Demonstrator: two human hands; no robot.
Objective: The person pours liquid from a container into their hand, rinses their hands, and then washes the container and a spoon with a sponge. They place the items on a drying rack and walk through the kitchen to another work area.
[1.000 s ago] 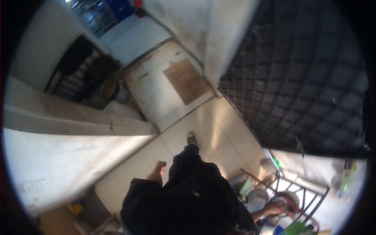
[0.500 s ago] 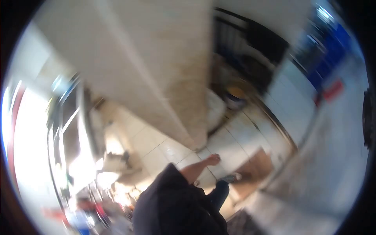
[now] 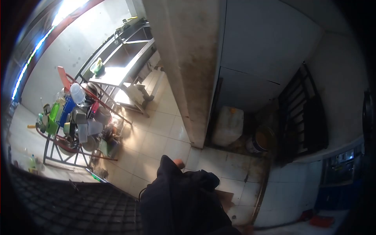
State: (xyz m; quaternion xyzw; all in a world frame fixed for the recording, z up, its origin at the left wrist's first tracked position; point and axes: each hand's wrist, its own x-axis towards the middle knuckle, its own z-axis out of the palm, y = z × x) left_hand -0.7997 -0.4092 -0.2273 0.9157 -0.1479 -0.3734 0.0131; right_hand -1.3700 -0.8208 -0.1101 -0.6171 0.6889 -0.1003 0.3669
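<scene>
Part of my left hand [image 3: 179,163] shows beyond the dark sleeve, over the tiled floor. Its fingers are mostly hidden, and nothing held can be made out. At the bottom edge, a dim skin-toned patch beside the dark clothing [image 3: 184,203] looks like part of my right hand [image 3: 245,228]; its fingers are not distinguishable. A flat brown piece [image 3: 225,198] lies on the floor to the right of my body.
A rack of dishes and plastic containers [image 3: 80,123] stands left, below a metal sink [image 3: 125,55]. A wall edge [image 3: 188,78] juts down centrally. Beyond it are a whitish jug [image 3: 229,125], a bucket [image 3: 258,141] and a black metal frame [image 3: 303,117].
The view has swung, bringing the sink and dish rack into clear sight. My left forearm, stretched out before, is now mostly hidden behind the sleeve.
</scene>
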